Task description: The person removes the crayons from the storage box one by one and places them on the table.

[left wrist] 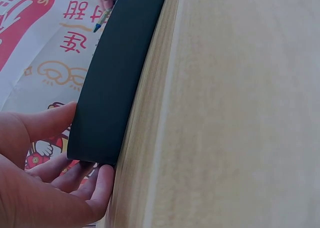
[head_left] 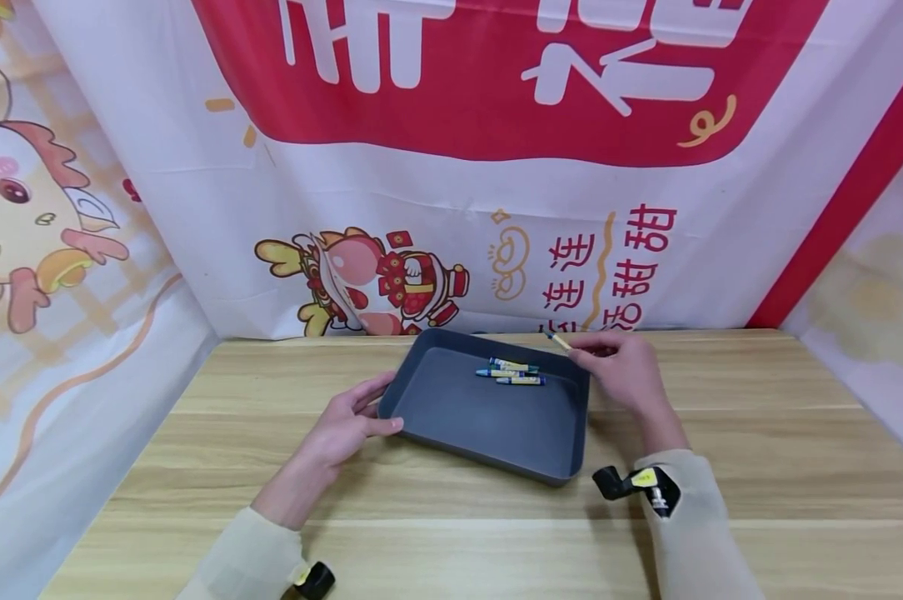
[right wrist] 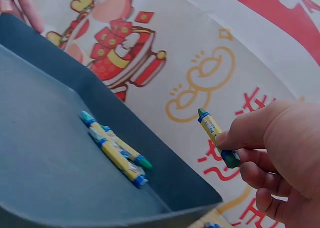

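A dark grey rectangular tray [head_left: 466, 425] stands slanted on the wooden table. My left hand [head_left: 346, 425] holds its left end, thumb at the rim and fingers against the outer wall; the left wrist view shows this grip on the tray wall [left wrist: 115, 72] closely. Over the tray's far right corner, my right hand [head_left: 622, 367] pinches a green crayon [right wrist: 216, 138] with a yellow wrapper between thumb and fingers. Three crayons [head_left: 510, 373], blue and green with yellow wrappers, lie inside the tray near its far wall. One of them rests partly behind another in the right wrist view.
The wooden table [head_left: 391, 542] reaches forward to a white printed cloth [head_left: 226, 250] hanging behind it. More cloth hangs at the left and right sides. At the bottom of the right wrist view, a small blue object [right wrist: 212, 225] peeks out beyond the tray's rim.
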`<state>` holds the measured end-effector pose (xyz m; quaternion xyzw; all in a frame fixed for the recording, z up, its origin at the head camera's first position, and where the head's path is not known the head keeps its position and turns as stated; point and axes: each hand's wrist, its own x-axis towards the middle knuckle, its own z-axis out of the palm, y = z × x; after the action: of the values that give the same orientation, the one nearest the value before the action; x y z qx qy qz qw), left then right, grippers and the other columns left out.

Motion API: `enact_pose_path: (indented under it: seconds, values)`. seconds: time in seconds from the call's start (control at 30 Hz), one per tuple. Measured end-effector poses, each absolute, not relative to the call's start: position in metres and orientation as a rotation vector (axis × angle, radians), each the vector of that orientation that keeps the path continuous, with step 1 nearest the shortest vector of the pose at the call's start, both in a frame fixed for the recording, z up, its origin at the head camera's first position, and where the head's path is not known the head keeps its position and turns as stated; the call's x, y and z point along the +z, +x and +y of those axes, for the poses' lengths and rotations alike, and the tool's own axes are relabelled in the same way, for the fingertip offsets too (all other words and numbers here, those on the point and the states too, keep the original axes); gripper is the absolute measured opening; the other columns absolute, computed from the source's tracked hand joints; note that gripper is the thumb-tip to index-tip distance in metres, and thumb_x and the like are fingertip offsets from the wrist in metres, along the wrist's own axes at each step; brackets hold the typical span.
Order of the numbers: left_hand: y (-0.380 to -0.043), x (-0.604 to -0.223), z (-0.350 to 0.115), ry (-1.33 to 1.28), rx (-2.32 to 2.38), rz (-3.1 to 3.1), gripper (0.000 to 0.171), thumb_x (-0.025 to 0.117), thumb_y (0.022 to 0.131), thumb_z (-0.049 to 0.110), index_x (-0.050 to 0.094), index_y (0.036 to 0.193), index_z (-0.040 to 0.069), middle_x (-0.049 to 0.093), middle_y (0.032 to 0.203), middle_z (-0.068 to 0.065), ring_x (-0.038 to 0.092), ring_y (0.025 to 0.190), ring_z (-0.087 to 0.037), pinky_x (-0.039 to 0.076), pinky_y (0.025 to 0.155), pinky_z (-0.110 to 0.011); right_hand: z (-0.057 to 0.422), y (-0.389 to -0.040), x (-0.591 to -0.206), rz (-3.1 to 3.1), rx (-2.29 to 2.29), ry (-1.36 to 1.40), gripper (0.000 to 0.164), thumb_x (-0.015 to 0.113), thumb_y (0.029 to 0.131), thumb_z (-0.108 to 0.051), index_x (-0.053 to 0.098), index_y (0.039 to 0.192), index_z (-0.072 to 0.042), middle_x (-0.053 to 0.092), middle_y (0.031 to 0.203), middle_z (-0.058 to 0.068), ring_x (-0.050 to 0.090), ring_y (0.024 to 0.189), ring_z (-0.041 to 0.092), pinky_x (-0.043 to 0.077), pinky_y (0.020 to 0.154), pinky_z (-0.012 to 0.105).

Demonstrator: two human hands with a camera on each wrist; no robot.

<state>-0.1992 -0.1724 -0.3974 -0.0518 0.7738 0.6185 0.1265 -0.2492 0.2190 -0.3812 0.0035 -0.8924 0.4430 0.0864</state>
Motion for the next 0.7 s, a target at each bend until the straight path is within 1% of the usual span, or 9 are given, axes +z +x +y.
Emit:
enact_pose_path:
  seconds: [0.17,0.23,0.5,0.6,0.7]
  values:
    - [-0.199,-0.397,-0.172,-0.154,1.797,2.254,0.075,0.077,0.094,0.003,0.046,0.161,0.018,0.042,0.170,-0.012,0.044,0.155,-0.038,0.032,0.130,-0.055,0.231,-0.247,-0.381,-2.639,1.309,-0.036,0.025,0.076,0.099,-0.029,0.082,0.118,-0.015,0.080,0.115,0.012,0.068,0.099,0.021,0.053,0.078,0.024]
    - [-0.198,-0.397,-0.171,-0.160,1.796,2.254,0.075,0.077,0.094,0.003,0.046,0.161,0.018,0.042,0.170,-0.013,0.043,0.155,-0.038,0.032,0.130,-0.055,0.235,-0.246,-0.381,-2.633,1.315,-0.059,0.026,0.076,0.099,-0.031,0.082,0.119,-0.015,0.081,0.115,0.012,0.067,0.097,0.019,0.052,0.075,0.023]
    - [-0.198,-0.396,-0.171,-0.166,1.796,2.249,0.075,0.076,0.094,0.002,0.046,0.161,0.018,0.041,0.170,-0.013,0.043,0.155,-0.038,0.033,0.129,-0.055,0.249,-0.243,-0.383,-2.635,1.310,-0.119,0.030,0.074,0.100,-0.033,0.080,0.122,-0.014,0.079,0.120,0.013,0.064,0.102,0.020,0.051,0.077,0.022]
    - [-0.198,-0.396,-0.171,-0.164,1.797,2.247,0.075,0.076,0.094,0.002,0.046,0.161,0.018,0.041,0.170,-0.013,0.043,0.155,-0.038,0.033,0.129,-0.055,0.256,-0.242,-0.385,-2.630,1.300,-0.151,0.030,0.075,0.100,-0.033,0.080,0.122,-0.013,0.079,0.121,0.013,0.064,0.101,0.016,0.051,0.077,0.021]
    - [-0.198,-0.396,-0.172,-0.164,1.799,2.243,0.075,0.076,0.094,0.002,0.046,0.161,0.018,0.041,0.170,-0.013,0.043,0.155,-0.038,0.032,0.129,-0.055,0.261,-0.242,-0.389,-2.631,1.298,-0.187,0.031,0.075,0.099,-0.033,0.080,0.122,-0.013,0.080,0.121,0.013,0.064,0.097,0.012,0.052,0.075,0.020]
